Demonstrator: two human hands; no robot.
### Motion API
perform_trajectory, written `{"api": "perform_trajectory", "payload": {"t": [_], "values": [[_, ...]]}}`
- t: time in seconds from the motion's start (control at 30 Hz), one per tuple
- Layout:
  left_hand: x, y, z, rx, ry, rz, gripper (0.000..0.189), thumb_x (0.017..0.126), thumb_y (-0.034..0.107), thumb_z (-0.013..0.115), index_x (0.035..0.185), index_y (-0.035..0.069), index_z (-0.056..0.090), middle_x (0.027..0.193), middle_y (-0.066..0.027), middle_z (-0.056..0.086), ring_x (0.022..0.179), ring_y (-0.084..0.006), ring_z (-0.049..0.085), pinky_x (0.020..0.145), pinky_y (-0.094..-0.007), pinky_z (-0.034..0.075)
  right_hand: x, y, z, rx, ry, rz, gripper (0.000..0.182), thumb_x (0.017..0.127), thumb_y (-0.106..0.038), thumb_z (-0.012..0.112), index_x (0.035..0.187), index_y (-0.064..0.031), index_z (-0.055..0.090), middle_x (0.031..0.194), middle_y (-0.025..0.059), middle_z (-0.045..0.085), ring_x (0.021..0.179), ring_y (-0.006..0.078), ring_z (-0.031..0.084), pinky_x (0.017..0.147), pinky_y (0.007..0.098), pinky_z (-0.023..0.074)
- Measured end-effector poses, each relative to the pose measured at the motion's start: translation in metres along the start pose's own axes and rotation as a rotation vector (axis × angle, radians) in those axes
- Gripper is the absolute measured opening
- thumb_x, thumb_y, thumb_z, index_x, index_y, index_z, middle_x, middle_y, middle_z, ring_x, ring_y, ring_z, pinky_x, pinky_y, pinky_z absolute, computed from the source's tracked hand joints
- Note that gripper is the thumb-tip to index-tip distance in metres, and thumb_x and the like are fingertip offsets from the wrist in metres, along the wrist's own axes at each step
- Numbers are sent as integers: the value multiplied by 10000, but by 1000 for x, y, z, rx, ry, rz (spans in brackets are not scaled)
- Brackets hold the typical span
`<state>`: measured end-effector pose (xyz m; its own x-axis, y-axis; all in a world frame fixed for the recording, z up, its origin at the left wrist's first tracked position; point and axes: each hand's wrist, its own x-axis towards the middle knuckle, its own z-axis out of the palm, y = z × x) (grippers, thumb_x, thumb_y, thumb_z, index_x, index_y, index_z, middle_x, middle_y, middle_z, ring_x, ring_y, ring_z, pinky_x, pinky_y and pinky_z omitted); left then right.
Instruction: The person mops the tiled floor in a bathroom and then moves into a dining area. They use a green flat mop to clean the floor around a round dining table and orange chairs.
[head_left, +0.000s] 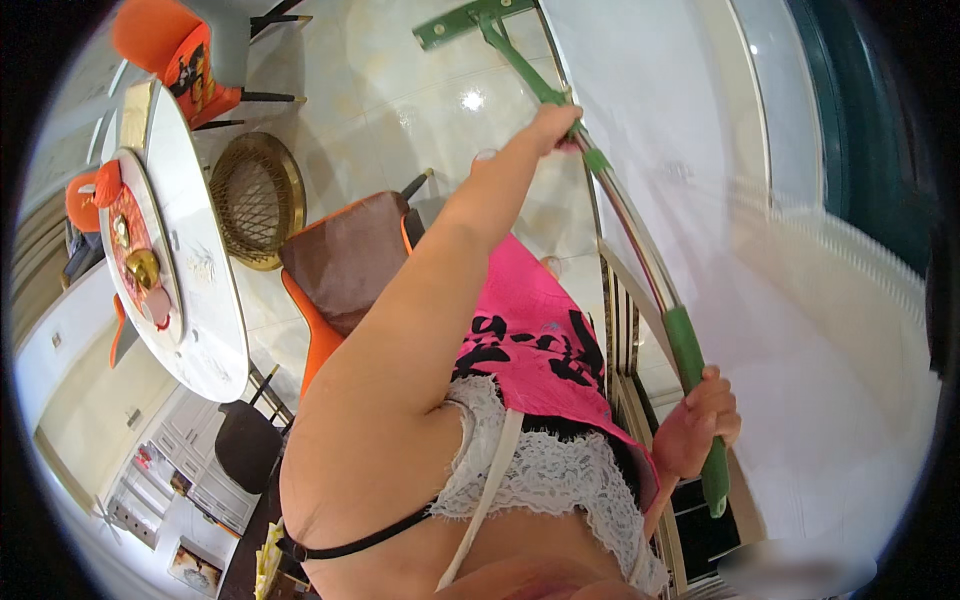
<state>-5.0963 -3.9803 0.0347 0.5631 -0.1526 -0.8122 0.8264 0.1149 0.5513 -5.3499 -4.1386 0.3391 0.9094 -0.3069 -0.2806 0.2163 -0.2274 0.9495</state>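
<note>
A long-handled cleaning tool (637, 232), a mop or squeegee with a metal pole and green grips, slants across the right half of the head view. My left hand (556, 127) is closed around the pole near its upper end, just below the green joint. Lower down, my right hand (699, 422) grips the thick green handle end. The tool's flat green head (472, 21) is at the top edge, over pale floor tiles (367, 142); whether it touches them I cannot tell. A pink apron (532, 337) with black print hangs below my chest.
On the left stands a round white table (214, 277) with a raised round tray (171, 300). A brown and orange chair (345, 255) is beside my left arm, near a gold wire-sided stool or basket (259, 199). Another orange chair (206, 75) stands farther off. A white wall (667, 150) runs along the right.
</note>
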Motion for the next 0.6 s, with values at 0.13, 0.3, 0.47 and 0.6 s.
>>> {"api": "perform_trajectory", "payload": {"t": [0.13, 0.3, 0.47, 0.6], "values": [[-80, -99, 44, -74, -154, -32, 264, 744, 201, 524, 859, -36, 514, 730, -136, 569, 580, -261, 587, 454, -387, 508, -90, 17, 87, 2782, 543, -72, 126, 780, -116, 486, 679, -101, 412, 697, 45, 467, 653, 175, 400, 803, 408, 338], [-185, -227, 125, -95, -322, -275, 396, 756, 238, 569, 1000, -20, 391, 812, -138, 547, 696, -318, 572, 581, -487, 522, -185, 91, 177, 2936, 308, 318, 321, 833, -171, 471, 563, -140, 299, 531, -3, 268, 571, 123, 299, 749, 321, 297], [-213, -230, 142, -126, -374, -456, 218, 754, 186, 550, 840, -12, 523, 718, -98, 571, 617, -208, 589, 572, -377, 541, -197, 90, 180, 3180, 705, 245, 343, 810, -123, 507, 529, -146, 313, 470, -3, 312, 496, 109, 327, 642, 274, 285], [-182, -204, 113, -133, -330, -293, 237, 741, 195, 571, 844, -18, 554, 752, -97, 575, 646, -208, 591, 574, -347, 533, -166, 64, 175, 3116, 823, 92, 275, 829, -210, 482, 595, -140, 355, 517, -24, 269, 502, 104, 264, 569, 281, 259]]}}
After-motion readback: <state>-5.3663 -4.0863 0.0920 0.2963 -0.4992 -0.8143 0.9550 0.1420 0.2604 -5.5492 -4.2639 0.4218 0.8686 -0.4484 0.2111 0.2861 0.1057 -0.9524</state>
